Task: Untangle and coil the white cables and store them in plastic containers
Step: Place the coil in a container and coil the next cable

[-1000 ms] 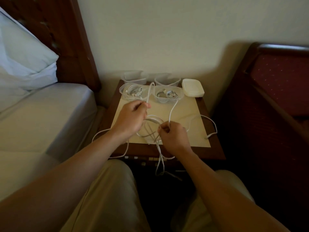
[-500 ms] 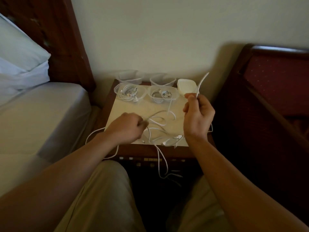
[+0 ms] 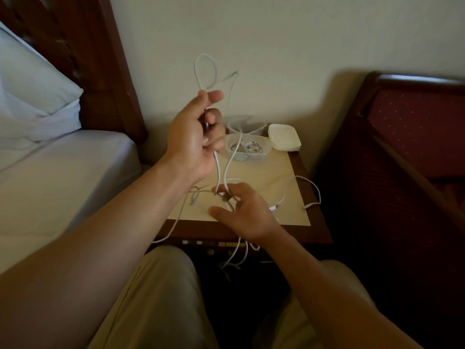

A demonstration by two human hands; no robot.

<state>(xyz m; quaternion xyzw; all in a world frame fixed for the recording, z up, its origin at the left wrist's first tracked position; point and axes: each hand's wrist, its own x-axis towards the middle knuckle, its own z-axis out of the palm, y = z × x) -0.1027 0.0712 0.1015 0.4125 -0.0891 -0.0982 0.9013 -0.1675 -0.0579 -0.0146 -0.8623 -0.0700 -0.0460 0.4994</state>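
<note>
My left hand (image 3: 195, 137) is raised above the nightstand (image 3: 299, 225), shut on a white cable (image 3: 218, 170) whose loop stands up above my fingers. The cable hangs down to my right hand (image 3: 244, 212), which pinches the tangled strands low over the table's front. More white cable (image 3: 310, 187) trails over the right edge and down the front. A clear plastic container (image 3: 264, 151) holding a coiled cable sits at the back, with an empty clear container (image 3: 259, 127) behind it. My left hand hides the containers further left.
A white lidded box (image 3: 284, 137) sits at the back right corner of the nightstand. A bed with a pillow (image 3: 32, 96) lies to the left, and a dark wooden chair (image 3: 415, 137) stands to the right. My knees are just below the table's front edge.
My left hand rose from the tabletop, lifting a loop of cable high. My right hand dropped from beside the white box down to the tangle at the front.
</note>
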